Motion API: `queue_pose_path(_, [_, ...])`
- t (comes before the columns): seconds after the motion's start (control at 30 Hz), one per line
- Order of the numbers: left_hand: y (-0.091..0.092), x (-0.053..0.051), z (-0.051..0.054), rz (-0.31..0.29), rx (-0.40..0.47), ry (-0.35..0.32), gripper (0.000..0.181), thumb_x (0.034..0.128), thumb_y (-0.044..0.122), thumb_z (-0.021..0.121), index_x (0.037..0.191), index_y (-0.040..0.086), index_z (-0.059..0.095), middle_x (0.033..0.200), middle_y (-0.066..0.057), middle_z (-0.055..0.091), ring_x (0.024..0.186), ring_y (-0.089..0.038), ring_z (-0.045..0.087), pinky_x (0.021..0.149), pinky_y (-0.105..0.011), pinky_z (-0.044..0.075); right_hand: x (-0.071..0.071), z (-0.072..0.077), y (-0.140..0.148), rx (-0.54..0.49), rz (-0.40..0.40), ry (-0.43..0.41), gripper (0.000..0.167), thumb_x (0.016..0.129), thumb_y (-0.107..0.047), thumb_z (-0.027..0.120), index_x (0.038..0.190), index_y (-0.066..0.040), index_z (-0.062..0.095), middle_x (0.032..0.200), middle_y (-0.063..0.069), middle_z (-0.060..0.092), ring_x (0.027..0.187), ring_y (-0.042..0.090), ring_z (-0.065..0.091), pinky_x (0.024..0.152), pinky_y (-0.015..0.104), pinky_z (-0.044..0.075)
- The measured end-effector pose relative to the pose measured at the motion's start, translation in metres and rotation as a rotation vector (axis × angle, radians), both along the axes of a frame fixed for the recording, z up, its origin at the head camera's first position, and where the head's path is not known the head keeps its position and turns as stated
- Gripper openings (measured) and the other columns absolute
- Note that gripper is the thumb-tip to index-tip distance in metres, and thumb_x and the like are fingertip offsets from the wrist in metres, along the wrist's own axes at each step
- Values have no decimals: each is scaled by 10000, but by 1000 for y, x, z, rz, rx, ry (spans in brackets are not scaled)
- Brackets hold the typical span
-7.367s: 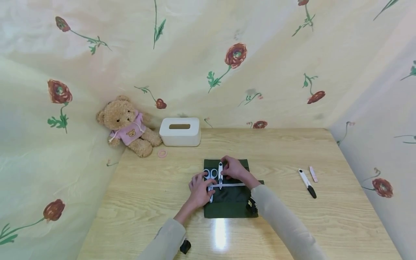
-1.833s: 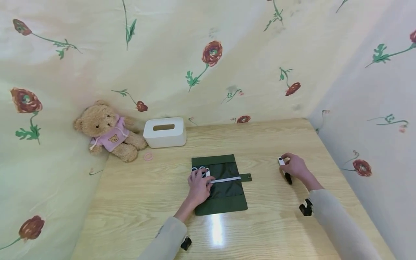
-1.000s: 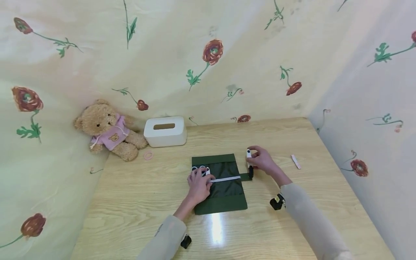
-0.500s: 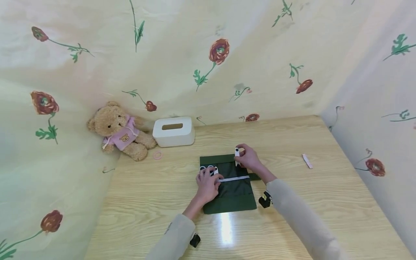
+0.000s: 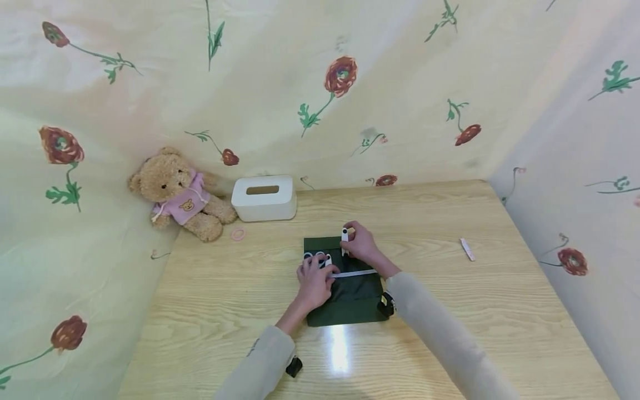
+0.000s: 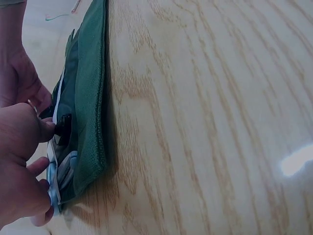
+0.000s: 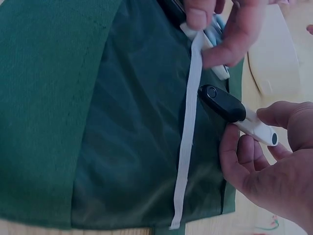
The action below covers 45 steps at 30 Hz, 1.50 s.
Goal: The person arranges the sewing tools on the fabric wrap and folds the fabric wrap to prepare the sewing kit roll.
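Note:
A dark green fabric tool pouch (image 5: 345, 314) lies unfolded on the table, crossed by a white elastic band (image 7: 185, 147). My right hand (image 5: 362, 244) pinches the white handle of a slim white-and-black tool (image 7: 257, 129) between thumb and fingers. Its rounded black end points at the band, close to the edge; its exact kind is unclear. My left hand (image 5: 315, 283) pinches the band at the pouch's left side, over a similar white-and-black tool (image 7: 221, 71) tucked under it. Scissors (image 5: 320, 256) lie beside that tool, their loops showing and the rest mostly covered by my left hand.
A white tissue box (image 5: 264, 203) and a teddy bear (image 5: 182, 194) stand at the back left against the wall. In front of them lies a pink ring (image 5: 238, 234). A small pink-white strip (image 5: 467, 249) lies on the right side of the table.
My right hand has picked up the white-and-black tool from the table's right side and carried it left over the pouch. Before that it handled the tool beside the scissors. My left hand has stayed there.

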<state>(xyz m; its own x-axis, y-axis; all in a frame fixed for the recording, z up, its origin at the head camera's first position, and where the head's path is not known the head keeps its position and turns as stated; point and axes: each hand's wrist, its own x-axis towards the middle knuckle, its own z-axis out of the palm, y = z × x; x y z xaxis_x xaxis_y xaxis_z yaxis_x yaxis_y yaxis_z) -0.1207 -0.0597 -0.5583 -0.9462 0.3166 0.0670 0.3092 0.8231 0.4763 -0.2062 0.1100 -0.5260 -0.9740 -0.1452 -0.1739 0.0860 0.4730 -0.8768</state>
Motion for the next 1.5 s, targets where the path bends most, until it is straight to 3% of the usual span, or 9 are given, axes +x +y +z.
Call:
queue_pose_path(0.57, [0, -8, 1, -6, -5, 19, 196, 933, 106, 678, 1079, 230, 722, 1427, -141, 424, 1276, -390, 316, 989, -615, 263, 1, 5, -6, 133, 128, -31, 463, 898, -19, 680, 1311, 49, 484, 859, 144, 614, 620, 240, 628, 552, 318, 547])
queue_pose_path(1.5, [-4, 1, -2, 1, 59, -23, 159, 941, 99, 679, 1059, 198, 717, 1433, -143, 411, 1280, -386, 296, 997, -647, 232, 9, 1, -8, 166, 185, -39, 479, 895, -17, 706, 1312, 103, 505, 850, 149, 617, 627, 233, 650, 555, 332, 565])
